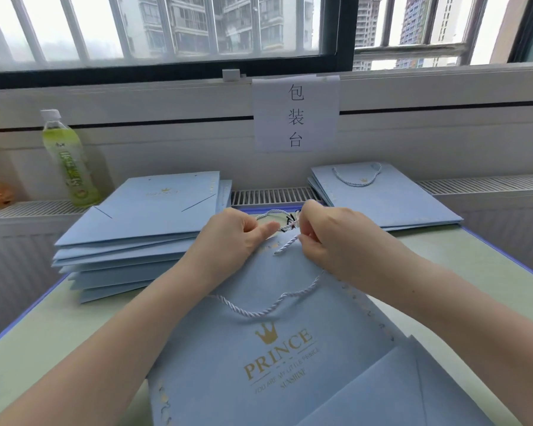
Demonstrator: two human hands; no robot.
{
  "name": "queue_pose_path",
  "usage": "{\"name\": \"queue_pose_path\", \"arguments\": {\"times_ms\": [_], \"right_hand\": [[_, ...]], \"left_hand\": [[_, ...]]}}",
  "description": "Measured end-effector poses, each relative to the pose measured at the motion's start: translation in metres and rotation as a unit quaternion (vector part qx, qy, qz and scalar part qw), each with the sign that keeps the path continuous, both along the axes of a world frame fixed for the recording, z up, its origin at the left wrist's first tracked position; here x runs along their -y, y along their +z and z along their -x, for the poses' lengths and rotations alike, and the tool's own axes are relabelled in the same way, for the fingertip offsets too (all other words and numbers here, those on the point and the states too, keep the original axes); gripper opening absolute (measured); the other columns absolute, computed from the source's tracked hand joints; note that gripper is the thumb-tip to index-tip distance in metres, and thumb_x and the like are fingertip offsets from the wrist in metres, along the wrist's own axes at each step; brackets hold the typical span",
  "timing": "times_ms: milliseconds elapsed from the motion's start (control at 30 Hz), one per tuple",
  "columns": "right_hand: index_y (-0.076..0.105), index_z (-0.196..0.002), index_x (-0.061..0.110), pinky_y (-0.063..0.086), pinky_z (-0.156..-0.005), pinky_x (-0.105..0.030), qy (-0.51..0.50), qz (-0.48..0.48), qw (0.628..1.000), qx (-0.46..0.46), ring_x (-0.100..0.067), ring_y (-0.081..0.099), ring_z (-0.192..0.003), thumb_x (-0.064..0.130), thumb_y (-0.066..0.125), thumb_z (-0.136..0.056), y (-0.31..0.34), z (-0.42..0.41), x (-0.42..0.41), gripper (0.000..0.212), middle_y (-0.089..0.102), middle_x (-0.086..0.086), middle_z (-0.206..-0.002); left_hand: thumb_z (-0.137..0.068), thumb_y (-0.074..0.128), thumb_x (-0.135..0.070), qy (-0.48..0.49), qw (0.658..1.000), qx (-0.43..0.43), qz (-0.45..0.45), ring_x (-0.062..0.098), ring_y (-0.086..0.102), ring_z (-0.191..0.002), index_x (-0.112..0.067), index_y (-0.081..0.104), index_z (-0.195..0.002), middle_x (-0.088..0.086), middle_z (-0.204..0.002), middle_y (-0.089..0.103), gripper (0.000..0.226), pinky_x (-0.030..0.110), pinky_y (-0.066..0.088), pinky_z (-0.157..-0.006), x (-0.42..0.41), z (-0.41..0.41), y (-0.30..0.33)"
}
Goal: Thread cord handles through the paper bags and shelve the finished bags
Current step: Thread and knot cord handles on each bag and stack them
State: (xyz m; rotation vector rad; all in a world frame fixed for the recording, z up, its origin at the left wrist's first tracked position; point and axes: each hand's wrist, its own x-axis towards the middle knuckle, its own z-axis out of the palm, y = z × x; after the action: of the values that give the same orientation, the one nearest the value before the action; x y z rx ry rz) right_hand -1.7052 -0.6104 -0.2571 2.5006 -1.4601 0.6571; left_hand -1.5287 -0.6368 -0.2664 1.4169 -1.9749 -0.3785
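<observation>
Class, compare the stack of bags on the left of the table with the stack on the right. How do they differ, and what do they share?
The left stack is taller, with many bags; the right stack holds only a few. The top bag on the left stack shows no cord handle; the top bag on the right stack has one threaded. Both are flat, light blue bags with a gold crown print.

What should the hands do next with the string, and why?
Probably pull the cord end through at the bag's top edge. The right hand pinches it there, the left hand steadies the bag, and one handle loop already hangs.
</observation>
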Motion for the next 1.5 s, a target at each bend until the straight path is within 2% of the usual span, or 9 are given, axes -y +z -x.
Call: {"name": "queue_pose_path", "arguments": {"times_ms": [233, 400, 600, 733, 900, 1100, 1200, 1367, 1500], "right_hand": [[0.051, -0.091, 0.013, 0.028, -0.063, -0.027, -0.03, -0.034, 0.973, 0.228, -0.011, 0.047, -0.072, 0.025, 0.046, -0.097, 0.0, 0.014, 0.015, 0.014, 0.052, 0.007, -0.078], [0.056, -0.103, 0.015, 0.039, -0.069, -0.028, -0.067, -0.194, 0.935, 0.288, -0.013, 0.055, -0.082, 0.037, 0.042, -0.098, 0.0, 0.023, 0.024, 0.026, 0.059, 0.002, -0.092], [0.061, -0.101, 0.015, 0.048, -0.054, -0.023, 0.016, -0.338, 0.83, 0.444, -0.013, 0.058, -0.06, 0.025, 0.056, -0.093, 0.0, 0.026, 0.023, 0.013, 0.065, 0.0, -0.075], [0.064, -0.107, 0.012, 0.057, -0.063, -0.028, 0.016, -0.311, 0.807, 0.502, -0.016, 0.068, -0.073, 0.018, 0.058, -0.093, 0.002, 0.033, 0.028, 0.016, 0.074, -0.006, -0.09], [0.067, -0.097, 0.018, 0.054, -0.055, -0.019, -0.018, -0.24, 0.788, 0.566, -0.007, 0.067, -0.06, 0.018, 0.058, -0.093, 0.009, 0.061, 0.037, 0.011, 0.073, 0.003, -0.072], [0.063, -0.111, 0.012, 0.052, -0.086, -0.027, -0.097, -0.131, 0.775, 0.61, -0.009, 0.065, -0.077, 0.017, 0.059, -0.092, 0.002, 0.084, 0.052, 0.02, 0.068, -0.003, -0.091], [0.062, -0.113, 0.01, 0.048, -0.096, -0.032, -0.113, -0.106, 0.763, 0.627, -0.015, 0.061, -0.092, 0.017, 0.058, -0.093, 0.001, 0.086, 0.052, 0.022, 0.066, -0.004, -0.098], [0.061, -0.105, 0.014, 0.05, -0.081, -0.028, -0.124, -0.086, 0.73, 0.666, -0.015, 0.06, -0.078, 0.018, 0.057, -0.094, 0.002, 0.088, 0.055, 0.012, 0.065, -0.004, -0.092], [0.059, -0.104, 0.013, 0.048, -0.064, -0.02, -0.148, -0.023, 0.669, 0.728, -0.009, 0.054, -0.064, 0.016, 0.055, -0.094, 0.006, 0.099, 0.054, 0.011, 0.058, 0.002, -0.077]], "left_hand": [[-0.083, 0.065, -0.045, -0.025, 1.0, 0.006, -0.012, 0.012, 0.037, -0.052, 0.002, 0.057, -0.071, 0.004, -0.059, 0.05, 0.049, 0.024, 0.032, -0.053, 0.0, -0.001, 0.001], [-0.083, 0.067, -0.039, 0.012, 0.994, -0.049, 0.101, 0.011, 0.042, -0.05, -0.014, 0.06, -0.067, -0.006, -0.052, 0.051, 0.031, 0.028, 0.034, -0.053, -0.005, -0.001, 0.004], [-0.083, 0.069, -0.03, 0.065, 0.98, 0.013, 0.189, 0.016, 0.046, -0.057, -0.015, 0.061, -0.075, -0.007, -0.056, 0.051, 0.019, 0.031, 0.035, -0.059, -0.006, -0.003, 0.006], [-0.085, 0.062, -0.03, -0.013, 0.973, 0.055, 0.226, 0.019, 0.059, -0.086, -0.016, 0.069, -0.093, -0.003, -0.089, 0.066, 0.017, 0.035, 0.047, -0.079, -0.006, 0.004, 0.002], [-0.088, 0.048, -0.042, -0.156, 0.947, 0.151, 0.237, 0.025, 0.048, -0.127, -0.022, 0.071, -0.108, 0.001, -0.128, 0.061, 0.037, 0.026, 0.033, -0.105, -0.01, 0.016, -0.009], [-0.09, 0.045, -0.045, -0.259, 0.94, 0.12, 0.189, 0.006, 0.046, -0.117, -0.017, 0.071, -0.1, -0.004, -0.12, 0.064, 0.039, 0.008, 0.027, -0.1, -0.02, 0.031, -0.018], [-0.089, 0.044, -0.048, -0.253, 0.944, 0.106, 0.183, 0.004, 0.048, -0.116, -0.014, 0.069, -0.099, -0.006, -0.12, 0.064, 0.043, 0.011, 0.032, -0.1, -0.019, 0.032, -0.02], [-0.087, 0.035, -0.055, -0.128, 0.96, 0.123, 0.218, 0.011, 0.028, -0.136, -0.022, 0.06, -0.119, -0.005, -0.142, 0.046, 0.052, 0.029, 0.024, -0.109, -0.018, 0.027, -0.017], [-0.092, 0.054, -0.042, 0.053, 0.991, -0.035, 0.116, 0.021, 0.038, -0.128, -0.018, 0.037, -0.14, 0.004, -0.138, 0.043, 0.057, 0.032, 0.029, -0.104, -0.016, 0.021, -0.003]]}}
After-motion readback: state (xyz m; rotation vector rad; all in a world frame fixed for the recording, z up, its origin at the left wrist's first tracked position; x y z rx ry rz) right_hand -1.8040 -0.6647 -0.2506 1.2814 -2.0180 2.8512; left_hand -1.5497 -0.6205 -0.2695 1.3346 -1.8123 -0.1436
